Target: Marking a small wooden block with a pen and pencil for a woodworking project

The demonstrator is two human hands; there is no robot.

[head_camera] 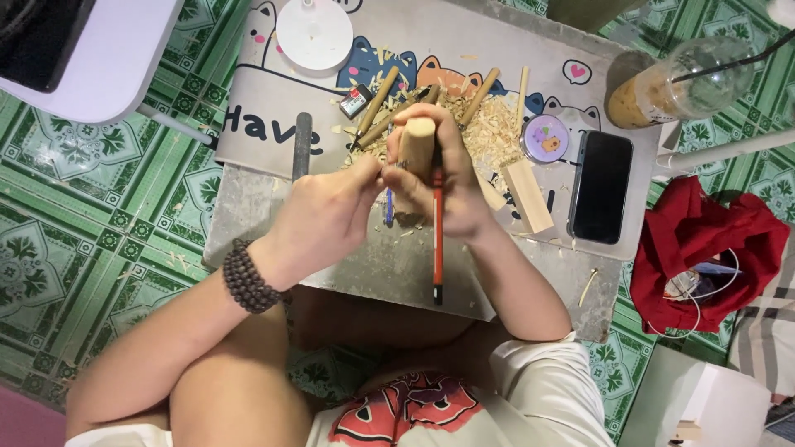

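Both hands meet over the middle of a grey work table [248, 215]. My right hand [451, 194] is wrapped around a pale, rounded wooden piece [416, 145] held upright. My left hand [327, 215], with a dark bead bracelet [248, 277] on the wrist, pinches the left side of the same piece with thumb and fingers. A long red-handled tool [436, 248] runs down from under the wood along my right palm. I cannot tell whether it is gripped or lies on the table. A blue pen [388, 207] shows between the hands.
Wood shavings [489, 132] and several wooden-handled tools [377, 99] lie on a cat-print mat [265, 124]. Nearby are a wood block [530, 194], a black phone [600, 186], a small round tin [546, 137], a dark file [301, 145], a white disc [315, 33], an iced drink [679, 83] and a red bag [704, 248].
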